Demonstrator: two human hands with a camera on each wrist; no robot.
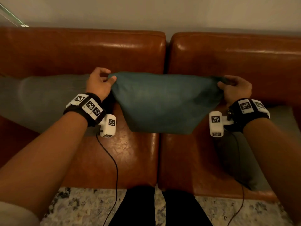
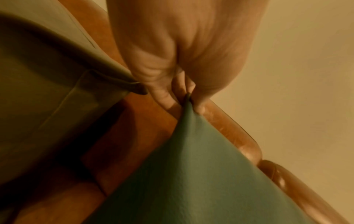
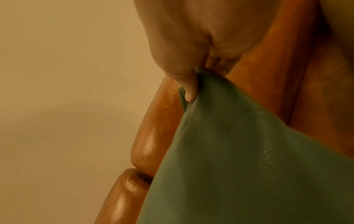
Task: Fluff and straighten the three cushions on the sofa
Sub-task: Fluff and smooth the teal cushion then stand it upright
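A soft teal fabric cushion [image 1: 164, 101] hangs above the brown leather sofa [image 1: 114, 51] seat, its top corners pinched by the left hand [image 1: 99, 82] and right hand [image 1: 236, 88].

No readable text — only coded wrist markers [image 1: 89, 104]

One cushion [image 1: 166, 101] hangs between two others [image 1: 40, 98] [image 1: 241, 160] on the sofa [image 1: 228, 62].

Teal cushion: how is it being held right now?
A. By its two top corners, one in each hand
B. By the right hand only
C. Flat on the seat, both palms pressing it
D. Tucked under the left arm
A: the left hand and the right hand each pinch a top corner of the teal cushion, which hangs between them.
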